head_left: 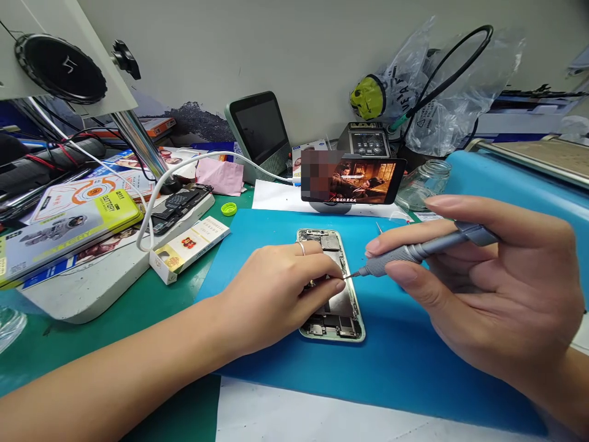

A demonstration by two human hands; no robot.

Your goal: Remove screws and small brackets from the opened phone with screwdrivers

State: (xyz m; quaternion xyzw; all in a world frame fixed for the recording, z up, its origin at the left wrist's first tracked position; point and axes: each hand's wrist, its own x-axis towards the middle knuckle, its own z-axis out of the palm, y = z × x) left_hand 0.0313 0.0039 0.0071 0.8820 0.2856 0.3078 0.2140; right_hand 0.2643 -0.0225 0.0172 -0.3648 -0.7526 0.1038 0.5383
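Observation:
An opened smartphone (338,307) with a pale frame and bare inner parts lies on a blue mat (396,356). Across its middle rests my left hand (280,282), a ring on one finger, covering part of the phone. Its thumb and forefinger pinch close to the tip of a screwdriver; whether something small sits between them is hidden. My right hand (501,282) grips this grey precision screwdriver (396,258) from the right, tilted, its tip at the left fingertips over the phone's right edge.
Behind the mat a second phone (368,178) plays a video, with a white cable (207,156) running to it. A glass jar (426,181) stands to its right. At left are a small white box (191,245), a yellow battery package (73,230) and a microscope stand's pole (140,144).

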